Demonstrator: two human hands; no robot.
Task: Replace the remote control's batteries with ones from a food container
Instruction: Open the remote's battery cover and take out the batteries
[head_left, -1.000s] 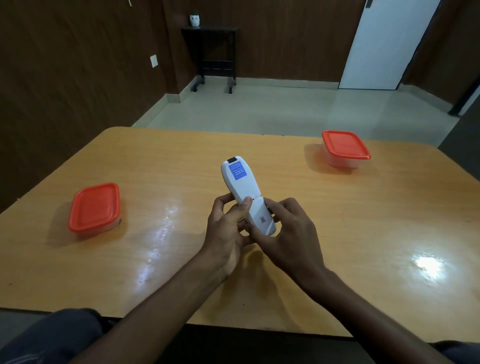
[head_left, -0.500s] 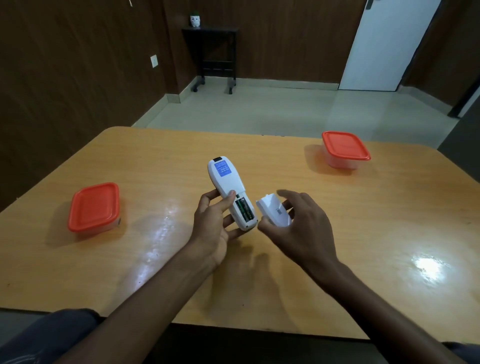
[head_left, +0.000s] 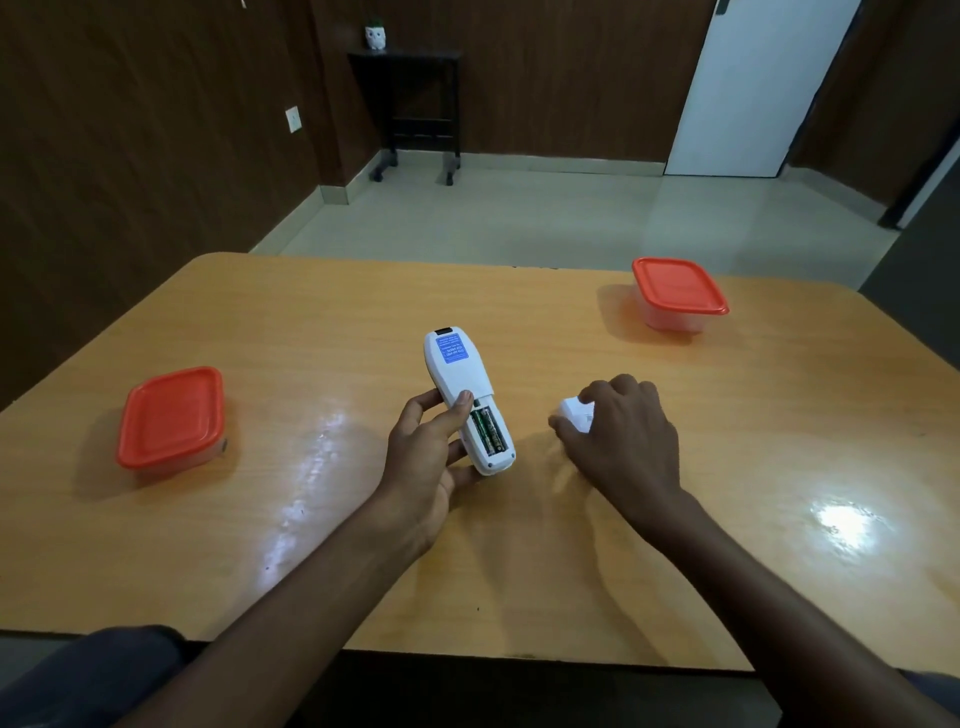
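Left hand (head_left: 426, 457) grips remote (head_left: 465, 395), batts (head_left: 488, 430) exposed; right hand (head_left: 621, 434) pinching cover (head_left: 574, 415), prob. touching surface (head_left: 311, 338). Set it flat, nearby.

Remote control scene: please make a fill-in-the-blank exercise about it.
1. The remote control is held by the ____ hand.
2. Its open compartment shows ____ batteries.
3. The right hand holds the white battery ____ at the table.
4. Both food containers have ____ lids.

Answers: left; two; cover; orange
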